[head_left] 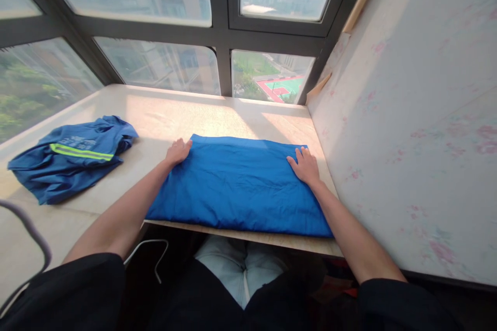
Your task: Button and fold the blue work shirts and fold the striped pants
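A bright blue piece of folded cloth [248,186] lies spread in a wide panel at the front of the ledge, its surface lightly wrinkled. At its far left corner, my left hand [179,151] is closed on the edge, fingers bent and thumb over the fabric. My right hand [305,165] rests flat near the far right corner with its fingers apart. Whether the cloth is a garment or a sheet I cannot tell.
A crumpled dark blue garment [77,158] with a yellow-green reflective stripe lies to the left on the pale ledge [155,108]. Windows [155,64] rise behind it, and a flowered wall [407,139] stands close on the right. A grey cable [37,238] loops at lower left.
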`<state>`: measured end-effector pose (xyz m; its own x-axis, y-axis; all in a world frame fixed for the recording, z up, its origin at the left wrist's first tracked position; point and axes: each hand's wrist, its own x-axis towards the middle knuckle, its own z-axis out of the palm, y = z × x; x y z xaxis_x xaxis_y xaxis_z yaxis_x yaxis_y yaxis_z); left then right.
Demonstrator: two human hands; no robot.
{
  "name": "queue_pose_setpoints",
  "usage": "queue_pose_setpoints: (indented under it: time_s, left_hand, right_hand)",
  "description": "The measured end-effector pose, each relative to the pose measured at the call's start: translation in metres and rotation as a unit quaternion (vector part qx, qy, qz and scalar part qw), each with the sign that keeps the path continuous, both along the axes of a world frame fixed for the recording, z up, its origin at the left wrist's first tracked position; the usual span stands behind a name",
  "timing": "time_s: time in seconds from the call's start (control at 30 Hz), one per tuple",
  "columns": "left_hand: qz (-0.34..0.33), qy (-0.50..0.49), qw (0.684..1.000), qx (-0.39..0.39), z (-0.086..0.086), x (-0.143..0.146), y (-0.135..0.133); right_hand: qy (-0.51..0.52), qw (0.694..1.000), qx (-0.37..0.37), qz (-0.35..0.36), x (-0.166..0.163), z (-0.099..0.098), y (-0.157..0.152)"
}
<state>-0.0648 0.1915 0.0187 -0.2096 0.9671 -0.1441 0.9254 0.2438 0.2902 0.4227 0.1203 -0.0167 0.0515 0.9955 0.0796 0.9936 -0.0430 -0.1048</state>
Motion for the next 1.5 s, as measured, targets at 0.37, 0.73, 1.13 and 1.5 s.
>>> queue_pose_setpoints:
  time_s: [0.37, 0.73, 1.13, 1.5]
  left_hand:
    - [-0.274, -0.115, 0.948, 0.116, 0.005, 0.209, -0.148]
    - [-0.383, -0.055, 0.911, 0.145, -0.003, 0.114, -0.213]
    - [-0.275, -0.005, 0.95, 0.149, -0.016, 0.064, -0.226]
    - [-0.131, 0.023, 0.976, 0.17, -0.013, 0.015, -0.233]
  right_hand:
    - [-0.044, 0.995, 0.074, -0.042, -0.044, 0.022, -0.022]
    - [0.163, 0.957, 0.045, 0.234, -0.197, 0.039, -0.153]
    - [0.064, 0.977, 0.028, 0.201, -0.135, 0.018, -0.179]
    - [0.011, 0.995, -0.002, 0.095, -0.036, 0.013, -0.211]
